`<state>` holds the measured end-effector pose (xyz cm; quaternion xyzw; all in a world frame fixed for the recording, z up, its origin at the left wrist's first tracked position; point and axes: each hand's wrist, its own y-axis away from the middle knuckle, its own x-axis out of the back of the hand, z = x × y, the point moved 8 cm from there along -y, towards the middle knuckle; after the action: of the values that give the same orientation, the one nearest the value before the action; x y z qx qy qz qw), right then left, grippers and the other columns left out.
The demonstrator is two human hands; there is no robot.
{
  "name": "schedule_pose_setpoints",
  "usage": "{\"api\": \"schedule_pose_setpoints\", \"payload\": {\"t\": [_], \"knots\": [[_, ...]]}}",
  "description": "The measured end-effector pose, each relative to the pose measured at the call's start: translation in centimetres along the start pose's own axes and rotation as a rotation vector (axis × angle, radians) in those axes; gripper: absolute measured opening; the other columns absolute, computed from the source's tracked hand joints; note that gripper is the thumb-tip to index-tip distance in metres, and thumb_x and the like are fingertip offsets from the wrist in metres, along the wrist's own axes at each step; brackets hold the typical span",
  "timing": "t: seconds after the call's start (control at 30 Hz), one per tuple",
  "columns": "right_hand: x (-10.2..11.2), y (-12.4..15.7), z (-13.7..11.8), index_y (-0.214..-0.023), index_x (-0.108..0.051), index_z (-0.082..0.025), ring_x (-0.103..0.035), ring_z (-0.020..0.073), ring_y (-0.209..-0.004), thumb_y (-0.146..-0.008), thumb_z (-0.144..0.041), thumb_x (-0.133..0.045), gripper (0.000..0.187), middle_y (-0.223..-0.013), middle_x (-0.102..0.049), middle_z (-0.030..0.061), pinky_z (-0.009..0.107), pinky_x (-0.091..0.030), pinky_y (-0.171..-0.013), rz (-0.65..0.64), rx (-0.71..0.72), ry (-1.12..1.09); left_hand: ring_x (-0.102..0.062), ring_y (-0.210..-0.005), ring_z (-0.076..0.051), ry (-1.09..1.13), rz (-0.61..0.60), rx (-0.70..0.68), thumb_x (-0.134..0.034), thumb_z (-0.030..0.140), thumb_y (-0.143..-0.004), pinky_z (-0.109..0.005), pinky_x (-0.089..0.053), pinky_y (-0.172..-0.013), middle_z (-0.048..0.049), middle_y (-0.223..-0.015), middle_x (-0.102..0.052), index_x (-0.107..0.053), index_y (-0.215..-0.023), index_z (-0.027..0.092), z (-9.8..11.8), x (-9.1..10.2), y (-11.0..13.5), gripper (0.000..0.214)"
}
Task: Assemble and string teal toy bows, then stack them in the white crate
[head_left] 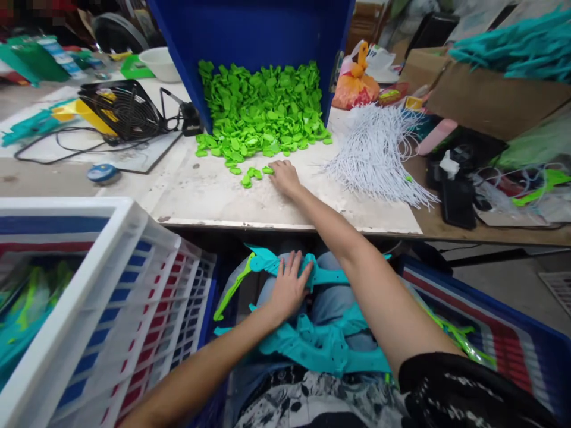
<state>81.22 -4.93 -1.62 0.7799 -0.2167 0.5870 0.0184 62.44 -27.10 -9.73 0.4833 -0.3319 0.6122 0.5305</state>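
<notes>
My right hand (pixel 284 176) reaches across the table (pixel 214 196) and rests palm down at the near edge of a heap of small bright green plastic pieces (pixel 263 113). Its fingers curl over a few loose green pieces (pixel 250 175); I cannot make out whether any is gripped. My left hand (pixel 289 285) lies flat with spread fingers on teal plastic parts (pixel 321 345) piled on my lap below the table edge. The green heap spills out of a blue bin (pixel 250 30) tipped on its side.
A bundle of white cords (pixel 379 154) lies right of the heap. A black fan (pixel 120 110) with cables and a tape roll (pixel 102 173) sit left. A white crate (pixel 89 309) stands at my left, a striped bag (pixel 491 333) at my right. A cardboard box (pixel 491 95) is far right.
</notes>
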Motion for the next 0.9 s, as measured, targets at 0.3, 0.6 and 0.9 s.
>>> {"api": "schedule_pose_setpoints", "payload": {"t": [0.3, 0.6, 0.9], "knots": [[2.6, 3.5, 1.7, -0.108, -0.059, -0.01, -0.055, 0.0211, -0.093, -0.095, -0.022, -0.032, 0.032, -0.1, -0.065, 0.0103, 0.033, -0.039, -0.083, -0.038, 0.011, -0.022, -0.064, -0.082, -0.025, 0.051, -0.29, -0.171, -0.033, 0.046, -0.093, -0.037, -0.052, -0.07, -0.0135, -0.085, -0.067, -0.054, -0.124, 0.014, 1.2, -1.0, 8.3, 0.049], [6.1, 13.3, 8.0, -0.107, -0.066, -0.014, -0.057, 0.0203, -0.09, -0.09, -0.029, -0.047, 0.029, -0.101, -0.062, 0.0106, 0.032, -0.041, -0.083, -0.127, -0.031, 0.008, -0.063, -0.079, -0.019, 0.102, -0.456, -0.154, -0.041, 0.042, -0.091, -0.028, -0.049, -0.068, -0.0078, -0.093, -0.063, -0.068, -0.09, 0.02, -0.5, -0.4, 9.0, 0.034], [5.2, 16.0, 7.8, -0.101, -0.068, -0.014, -0.048, 0.0272, -0.102, -0.083, -0.031, -0.058, 0.027, -0.107, -0.063, 0.0116, 0.042, -0.036, -0.091, 0.055, 0.016, -0.013, -0.051, -0.119, -0.029, 0.204, -0.232, 0.033, -0.051, 0.041, -0.083, -0.036, -0.04, -0.097, -0.0189, -0.127, -0.055, -0.043, -0.132, 0.007, -2.2, 1.4, -4.1, 0.06]]}}
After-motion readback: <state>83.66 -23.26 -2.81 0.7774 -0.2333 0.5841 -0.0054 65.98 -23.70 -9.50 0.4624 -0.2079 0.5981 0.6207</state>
